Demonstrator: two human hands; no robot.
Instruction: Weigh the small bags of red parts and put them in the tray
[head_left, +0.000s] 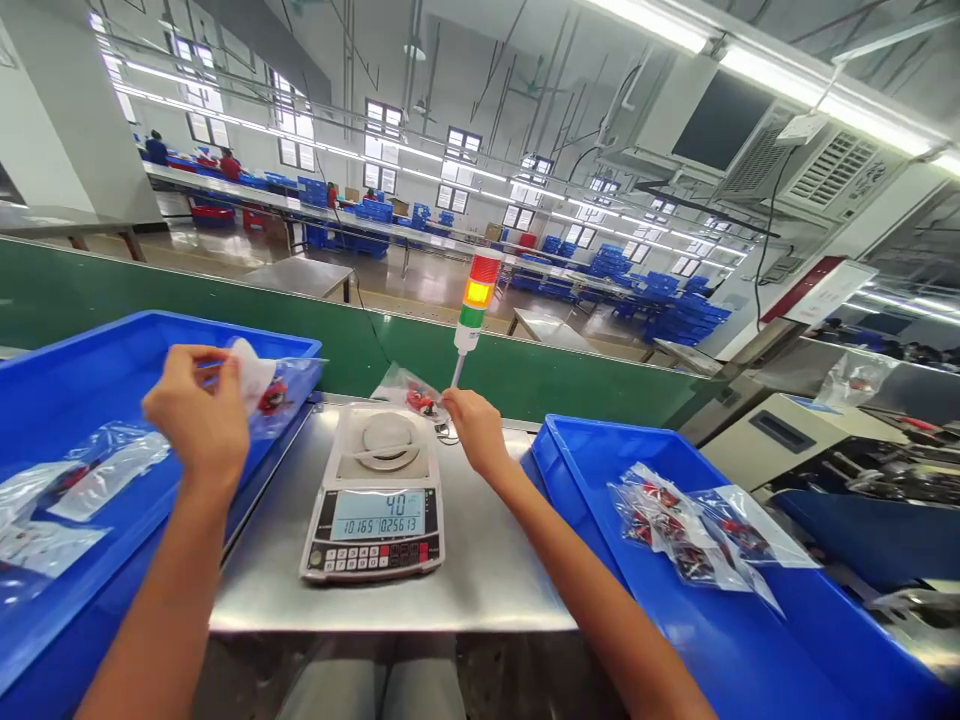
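Above blue tray (97, 375), bag (294, 392) in hand (196, 415)

The desk (487, 560) is smooth brushed steel with a dull sheen. The tray (592, 470) to its right is glossy blue plastic, the scale (382, 475) is pale matt plastic, and the bags (694, 530) are thin, shiny, clear plastic film.

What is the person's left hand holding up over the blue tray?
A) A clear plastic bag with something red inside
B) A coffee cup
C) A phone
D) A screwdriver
A. The left hand pinches a clear plastic bag above the blue tray, with red contents showing through the plastic.
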